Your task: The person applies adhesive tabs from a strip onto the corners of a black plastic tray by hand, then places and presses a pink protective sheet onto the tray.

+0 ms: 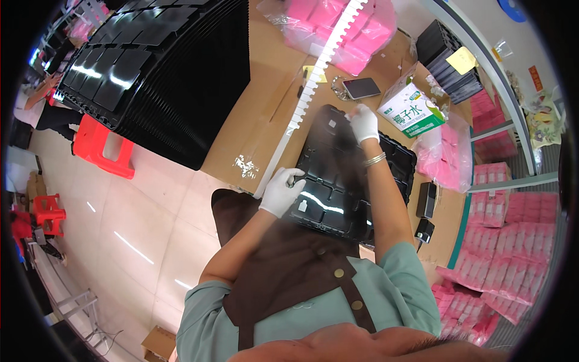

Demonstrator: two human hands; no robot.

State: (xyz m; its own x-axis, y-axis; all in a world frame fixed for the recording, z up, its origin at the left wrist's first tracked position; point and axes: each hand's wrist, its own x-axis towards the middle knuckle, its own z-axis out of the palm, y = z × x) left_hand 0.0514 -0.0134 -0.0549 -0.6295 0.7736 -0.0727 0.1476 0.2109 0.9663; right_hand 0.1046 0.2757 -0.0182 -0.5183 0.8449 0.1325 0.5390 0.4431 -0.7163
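A black moulded plastic tray with several compartments lies on the cardboard-covered table in front of me; its middle part is smeared by motion. My left hand, in a white glove, is at its near left edge, with thumb and fingers bent around the rim. At the tray's far side is my right hand, also gloved, its fingers curled together; whatever they pinch is hidden. A small white label shows on the tray near my left hand. Another black compartmented piece shows to the right of my right forearm.
A tall stack of black trays stands at left. A white notched strip crosses the table. Beyond are pink bagged packs, a phone and a white-green carton. A black box lies right; red stools stand left.
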